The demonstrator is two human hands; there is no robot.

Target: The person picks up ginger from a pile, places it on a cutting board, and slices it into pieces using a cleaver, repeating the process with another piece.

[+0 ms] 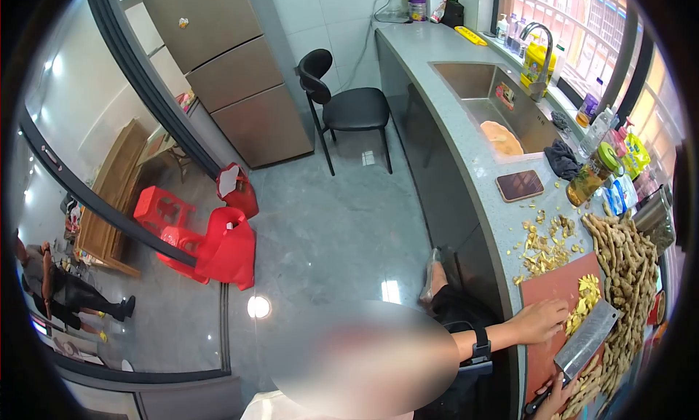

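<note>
My left hand (pixel 539 321), with a dark band on its wrist, rests on the reddish-brown cutting board (pixel 539 292). Its fingers are curled beside a row of cut yellow pieces (pixel 585 303); whether they pinch anything is hidden. My right hand (pixel 559 399) grips the black handle of a cleaver (pixel 587 338), at the lower right edge of the view. The wide blade lies over the board, close to the yellow pieces. A large heap of long, knobbly brown roots or pods (pixel 625 274) borders the board's far side, with more near the blade.
Yellow scraps (pixel 546 249) are scattered on the grey counter (pixel 480 194). Nearby are a phone (pixel 520 185), a glass jar (pixel 591 174), a dark cloth (pixel 561 159) and a sink (pixel 466 74). Behind stand a black chair (pixel 353 108) and red stools (pixel 227 245). Another person (pixel 62 282) shows at far left.
</note>
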